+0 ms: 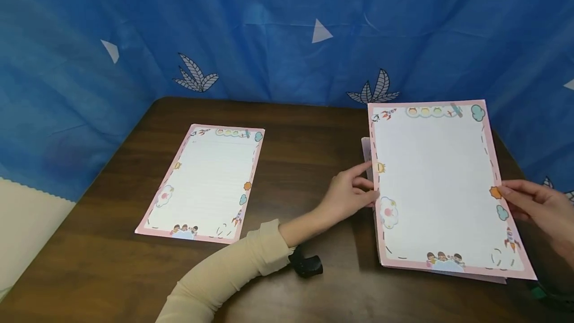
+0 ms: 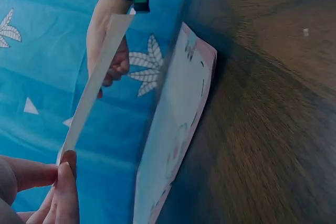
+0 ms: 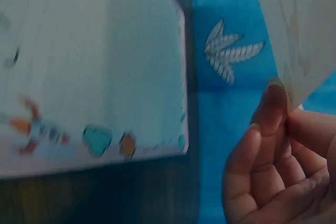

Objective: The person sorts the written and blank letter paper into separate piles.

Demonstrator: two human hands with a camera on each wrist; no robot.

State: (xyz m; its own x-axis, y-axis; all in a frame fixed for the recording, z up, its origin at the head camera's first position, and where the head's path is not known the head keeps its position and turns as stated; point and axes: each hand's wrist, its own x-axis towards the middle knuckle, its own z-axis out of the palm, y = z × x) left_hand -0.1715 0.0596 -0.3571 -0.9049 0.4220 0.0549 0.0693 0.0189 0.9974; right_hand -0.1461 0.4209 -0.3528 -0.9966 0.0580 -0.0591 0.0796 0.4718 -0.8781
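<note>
A pink-bordered sheet of paper (image 1: 435,183) with cartoon rockets, clouds and children is raised at the right side of the table. My left hand (image 1: 343,196) pinches its left edge between thumb and fingers. At the opposite edge, my right hand (image 1: 542,208) pinches it near the orange sun-like print. Seen edge-on in the left wrist view, the held paper (image 2: 94,82) stands above a stack of similar paper (image 2: 176,114) on the table. The right wrist view has thumb and fingertips meeting on the paper's margin (image 3: 310,30).
Another pink-bordered sheet (image 1: 202,183) lies flat on the left part of the dark wooden table (image 1: 309,138). A blue curtain (image 1: 278,34) with leaf and triangle prints hangs behind the table. A black device (image 1: 306,264) sits at the left wrist.
</note>
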